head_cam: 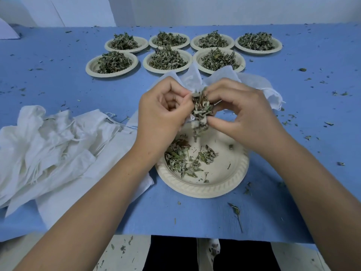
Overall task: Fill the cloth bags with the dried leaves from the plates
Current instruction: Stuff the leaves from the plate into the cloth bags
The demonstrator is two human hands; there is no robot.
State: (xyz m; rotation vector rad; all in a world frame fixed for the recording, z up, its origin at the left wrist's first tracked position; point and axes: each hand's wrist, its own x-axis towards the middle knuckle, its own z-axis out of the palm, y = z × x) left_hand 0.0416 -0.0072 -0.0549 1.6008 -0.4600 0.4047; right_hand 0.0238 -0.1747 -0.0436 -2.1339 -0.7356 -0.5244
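Head view.

Containers: eight pale plates on the blue table (58, 75). The back row of four plates (127, 50) and the front row of three plates (112, 74) are each heaped with dried leaves (166, 57). The eighth, the near plate (203, 189), lies directly below the hands. It carries only a thin scatter of leaves (179, 159), mostly on its left half, and much of its floor is bare.

Task item and hands: a clump of leaves (201, 108) is held in the air between the two hands, above the far edge of the near plate. The right hand (240, 114) grips the clump, with the thumb under it and curled fingers over it. The left hand (162, 114) has its fingers curled in, and its fingertips pinch a white cloth edge right against the clump. That cloth appears to belong to the cloth bag (193, 77) rising behind the hands, though the bag's mouth is hidden.

Other bags: a crumpled pile of white bags (58, 143) with drawstrings lies at the left, its edge touching the near plate. More white cloth (269, 90) lies flat behind the right hand. Neither lot can be counted.

Leaf crumbs are scattered across the table, and one sprig (236, 212) lies near the front edge.
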